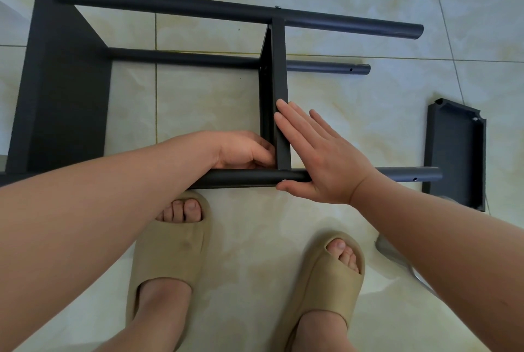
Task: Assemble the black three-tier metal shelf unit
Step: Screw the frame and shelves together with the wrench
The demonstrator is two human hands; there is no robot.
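The shelf unit (65,102) lies on its side on the tiled floor (354,113), just in front of your feet, with its long side from left to right. You can count three poles in view: the far pole (340,21), the middle pole (184,58) low against the floor, and the near pole (241,177) closest to your toes. Two shelves are already joined to the poles: the end shelf (56,54) at the left, and the second shelf (280,74), which stands across the frame between the far pole and the near pole. One more, the loose shelf (453,153), lies apart on the floor at the right, beyond the free ends of the poles. Your left hand (243,150) is at the near corner of the second shelf, on its left side; its grip is curled, the fingers pinching the shelf edge just above the near pole. Your right hand (320,159) is on the other side of this shelf; its grip is spread flat, the straight fingers pressing on the shelf's right face, and the thumb lying along the near pole. You wear two beige slippers, the left slipper (170,252) and the right slipper (329,275).
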